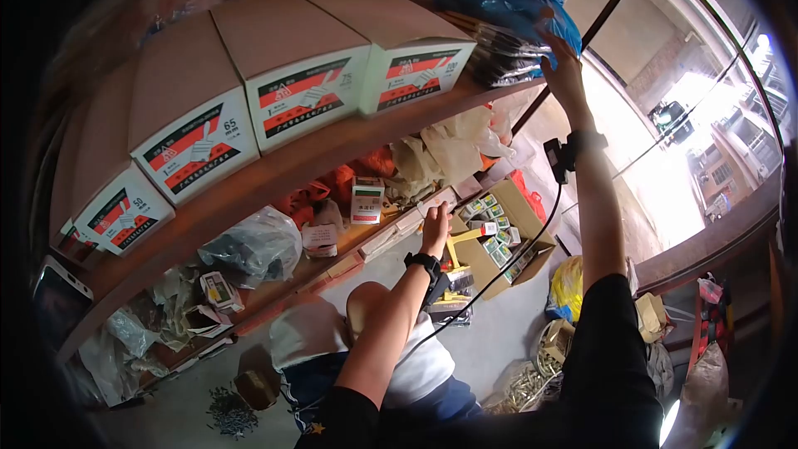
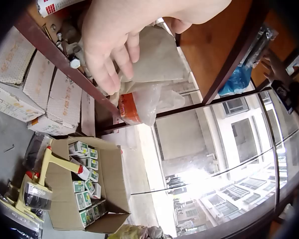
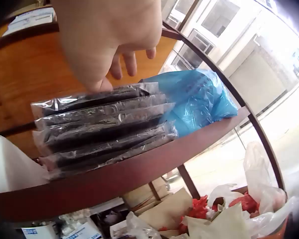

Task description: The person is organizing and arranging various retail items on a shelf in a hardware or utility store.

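On the upper shelf lies a stack of dark items in clear plastic sleeves (image 3: 107, 129), beside a blue plastic bag (image 3: 194, 102). My right hand (image 3: 109, 40) is over the stack, its thumb at the top sleeve and its other fingers loosely bent; whether it grips anything is unclear. In the head view the right hand (image 1: 566, 79) reaches up in front of the blue bag (image 1: 507, 0). My left hand (image 1: 435, 231) hangs above an open carton (image 1: 528, 220) of small green-and-white boxes, holding nothing. The left wrist view shows that hand (image 2: 119, 45) with fingers loosely extended.
Large brush-label boxes (image 1: 312, 100) line the upper shelf to the left. Below are plastic bags (image 1: 253, 245) and a small white box (image 1: 366, 200). Yellow-handled tools (image 2: 50, 164) lean by the carton. A dark metal shelf post (image 3: 261, 134) stands at the right.
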The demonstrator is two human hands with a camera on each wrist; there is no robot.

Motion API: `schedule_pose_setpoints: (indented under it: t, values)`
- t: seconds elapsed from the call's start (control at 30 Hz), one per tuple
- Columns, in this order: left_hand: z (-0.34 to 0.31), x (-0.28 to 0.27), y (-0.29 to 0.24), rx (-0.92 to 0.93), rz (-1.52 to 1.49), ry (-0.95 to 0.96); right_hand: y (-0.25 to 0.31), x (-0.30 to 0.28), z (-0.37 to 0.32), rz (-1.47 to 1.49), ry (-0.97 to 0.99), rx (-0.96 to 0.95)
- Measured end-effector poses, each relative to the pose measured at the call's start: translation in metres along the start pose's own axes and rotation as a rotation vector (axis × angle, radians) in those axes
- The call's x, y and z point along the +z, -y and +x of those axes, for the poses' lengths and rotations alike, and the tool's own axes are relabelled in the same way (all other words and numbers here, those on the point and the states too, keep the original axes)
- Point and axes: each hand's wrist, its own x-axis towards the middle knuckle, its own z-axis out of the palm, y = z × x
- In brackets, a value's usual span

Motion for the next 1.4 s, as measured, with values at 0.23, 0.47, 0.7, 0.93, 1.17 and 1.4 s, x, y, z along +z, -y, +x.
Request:
schedule_pose_setpoints:
  t: [0.23,0.47,0.7,0.93,1.17,1.4]
  values:
    - [0.003,-0.002,-0.001,-0.013,0.007,-0.044,-0.047,0.042,-0.234,-0.027,-0.254,0.557]
    - [-0.021,0.007,-0.026,-0.028,-0.104,-0.046,0.035,0.113,-0.645,0.207,0.480,1.732]
    - [-0.012,0.009,-0.023,-0.057,-0.110,-0.049,0.146,0.127,-0.652,0.650,-0.001,2.406]
    - [-0.008,0.012,-0.025,-0.072,-0.079,-0.012,0.128,0.149,-0.624,0.547,-0.047,2.556]
    - [-0.010,0.011,-0.028,-0.046,-0.063,-0.036,0.136,0.166,-0.663,0.739,-0.410,2.626]
    - [-0.015,0.014,-0.026,-0.067,-0.044,-0.020,0.142,0.189,-0.726,0.792,-0.608,2.554]
